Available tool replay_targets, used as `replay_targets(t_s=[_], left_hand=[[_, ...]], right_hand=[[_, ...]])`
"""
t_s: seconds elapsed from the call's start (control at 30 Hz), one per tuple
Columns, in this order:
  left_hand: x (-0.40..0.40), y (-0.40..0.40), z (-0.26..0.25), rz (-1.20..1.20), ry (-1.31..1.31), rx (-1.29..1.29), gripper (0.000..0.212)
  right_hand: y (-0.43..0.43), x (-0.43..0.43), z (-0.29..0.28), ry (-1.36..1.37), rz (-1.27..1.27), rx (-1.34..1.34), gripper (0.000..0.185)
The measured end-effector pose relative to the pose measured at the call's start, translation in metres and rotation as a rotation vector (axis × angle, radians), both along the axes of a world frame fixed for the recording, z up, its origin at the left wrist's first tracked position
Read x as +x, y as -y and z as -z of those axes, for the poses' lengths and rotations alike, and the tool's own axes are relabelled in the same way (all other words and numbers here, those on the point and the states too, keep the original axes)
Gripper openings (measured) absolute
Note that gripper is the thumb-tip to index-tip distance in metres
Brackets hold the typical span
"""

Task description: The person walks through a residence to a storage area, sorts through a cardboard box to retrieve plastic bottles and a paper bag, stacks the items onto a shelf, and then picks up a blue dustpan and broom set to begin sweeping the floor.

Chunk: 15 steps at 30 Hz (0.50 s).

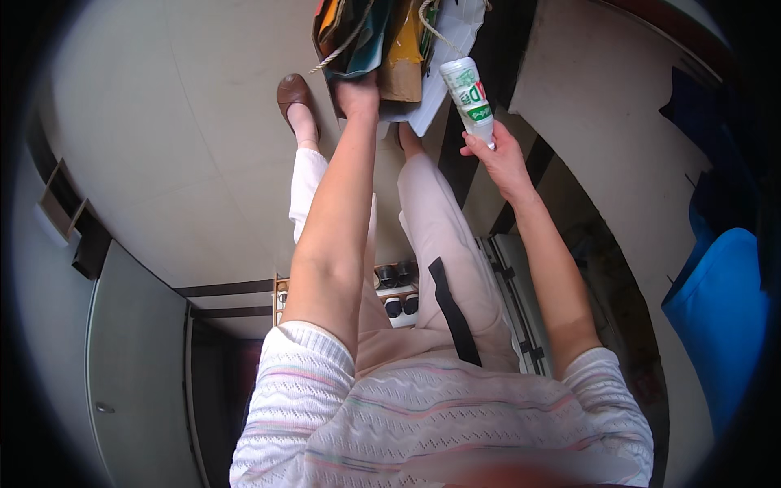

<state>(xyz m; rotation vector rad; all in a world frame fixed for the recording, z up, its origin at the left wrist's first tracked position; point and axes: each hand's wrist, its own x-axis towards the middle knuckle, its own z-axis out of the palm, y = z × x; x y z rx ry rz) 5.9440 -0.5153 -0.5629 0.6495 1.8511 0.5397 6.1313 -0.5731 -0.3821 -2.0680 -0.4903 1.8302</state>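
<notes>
My right hand (501,160) grips a white plastic bottle (466,91) by its narrow end. Green and red print with writing covers the bottle, and its wide end points away from me. To its left, my left hand (359,94) reaches into a large paper bag (453,55) with rope handles. Its fingers are hidden in the bag, under a dark teal paper bag (370,46). Beside that hand, a brown cardboard piece (403,79) and a torn yellow paper bag (406,36) stand inside the large bag.
The bag is in front of my feet, over the pale tiled floor (152,152). A shoe rack (396,291) with several shoes lies behind my legs. At the right are a pale curved surface (598,122) and blue fabric (720,305). A grey door (137,366) is at the left.
</notes>
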Motion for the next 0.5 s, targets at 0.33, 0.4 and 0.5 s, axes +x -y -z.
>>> replay_targets(t_s=[0.33,0.4,0.5], left_hand=[[-0.037,0.031,-0.107,0.29,-0.137,0.022,0.031],[-0.047,0.042,-0.119,0.25,-0.147,0.079,0.027],[-0.027,0.047,-0.126,0.301,-0.168,0.162,0.018]], right_hand=[[0.0,-0.008,0.014,0.057,-0.03,-0.007,0.028],[-0.001,-0.011,0.013,0.067,-0.009,-0.01,0.029],[-0.006,-0.013,0.01,0.05,0.082,-0.001,0.03]])
